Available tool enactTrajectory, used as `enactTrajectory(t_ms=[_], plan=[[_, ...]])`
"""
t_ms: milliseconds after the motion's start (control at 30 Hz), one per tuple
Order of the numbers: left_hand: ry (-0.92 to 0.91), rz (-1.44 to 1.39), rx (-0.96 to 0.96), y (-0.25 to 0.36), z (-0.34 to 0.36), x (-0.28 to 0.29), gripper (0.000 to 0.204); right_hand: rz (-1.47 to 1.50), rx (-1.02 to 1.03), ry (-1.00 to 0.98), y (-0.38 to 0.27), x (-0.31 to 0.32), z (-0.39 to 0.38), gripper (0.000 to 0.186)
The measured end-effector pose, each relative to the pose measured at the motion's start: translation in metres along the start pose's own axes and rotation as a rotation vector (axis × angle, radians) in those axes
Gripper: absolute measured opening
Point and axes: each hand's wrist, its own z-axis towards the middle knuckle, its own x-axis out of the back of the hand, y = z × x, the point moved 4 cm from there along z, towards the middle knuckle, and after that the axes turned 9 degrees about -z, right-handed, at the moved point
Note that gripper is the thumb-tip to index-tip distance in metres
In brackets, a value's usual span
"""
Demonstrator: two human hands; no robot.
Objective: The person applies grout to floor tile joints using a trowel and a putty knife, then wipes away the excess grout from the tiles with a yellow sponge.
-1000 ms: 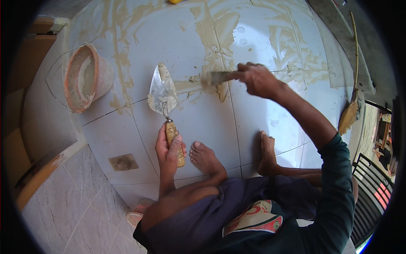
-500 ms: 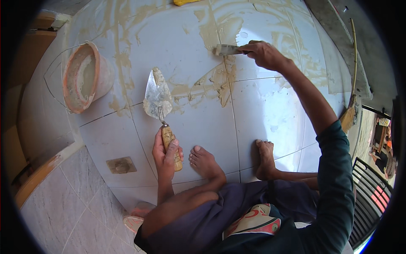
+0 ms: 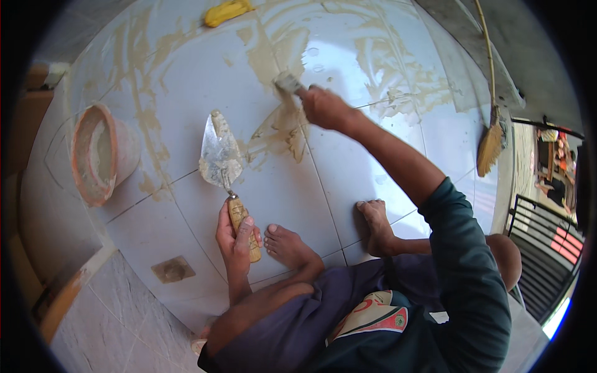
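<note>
My left hand [image 3: 236, 238] is wrapped round the wooden handle of a pointed trowel [image 3: 219, 149], whose metal blade carries some pale paste. My right hand [image 3: 328, 109], its arm stretched forward, grips a putty knife [image 3: 288, 82]; the blade rests against the tiled floor [image 3: 214, 68] at a joint. Beige grout [image 3: 283, 127] lies smeared along the joints and over the white tiles round the knife. Most of the knife's handle is hidden in my right fist.
An orange-rimmed bucket [image 3: 115, 152] coated in paste stands tilted in view at the left. A yellow cloth or bag [image 3: 228, 11] lies at the far edge. At right are a broom [image 3: 490, 146] and a black metal gate [image 3: 541, 239]. A square drain cover [image 3: 173, 270] sits near left.
The view has shifted, bringing the yellow item further into sight. My right hand has drawn the putty knife slightly nearer along the joint and turned it; the left still holds the trowel.
</note>
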Motion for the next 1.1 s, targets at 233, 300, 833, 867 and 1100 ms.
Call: enactTrajectory(t_ms=[233,300,833,867,1100], plan=[[0.020,0.056,-0.045,-0.003,-0.003,0.008,0.055,-0.002,-0.211,-0.322,0.035,0.030,-0.140,0.039],[-0.014,0.060,-0.033,-0.002,0.000,0.009,0.054,-0.067,-0.157,-0.083,0.096,0.048,-0.161,0.038],[-0.405,0.127,-0.006,-0.010,0.034,0.035,0.056,-0.216,-0.460,0.189,0.122,0.046,-0.153,0.031],[-0.431,0.135,0.009,-0.009,0.037,0.037,0.056,-0.199,-0.487,0.180,0.120,0.034,-0.158,0.032],[-0.440,0.115,-0.080,-0.016,0.045,0.069,0.058,-0.227,-0.459,0.177,0.086,0.070,-0.190,0.032]])
